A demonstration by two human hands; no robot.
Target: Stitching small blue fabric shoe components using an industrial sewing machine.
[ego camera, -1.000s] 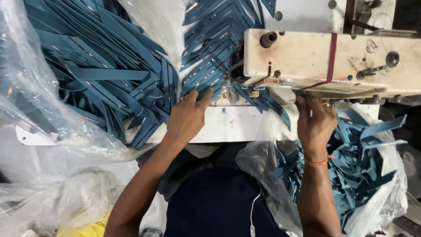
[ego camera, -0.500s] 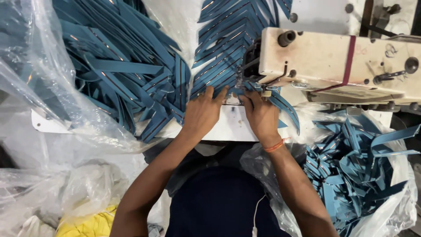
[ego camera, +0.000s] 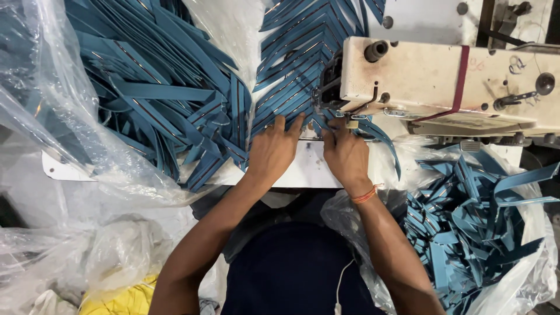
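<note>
My left hand (ego camera: 273,150) lies flat on blue fabric strips (ego camera: 291,87) at the front of a cream sewing machine (ego camera: 443,81), fingers spread toward the needle area. Beside it, my right hand (ego camera: 345,153) presses a blue strip (ego camera: 373,131) against the white machine table (ego camera: 303,172) just under the machine head; an orange thread band circles that wrist. The fingertips of both hands almost meet near the presser foot, which is partly hidden by the hands.
A large heap of blue strips (ego camera: 157,93) fills a clear plastic bag (ego camera: 64,146) on the left. Another bag of blue strips (ego camera: 472,233) sits lower right. Crumpled plastic and something yellow (ego camera: 122,300) lie lower left.
My right hand has moved left from the machine's underside to join the left hand at the needle area. The camera view has moved closer over the hands.
</note>
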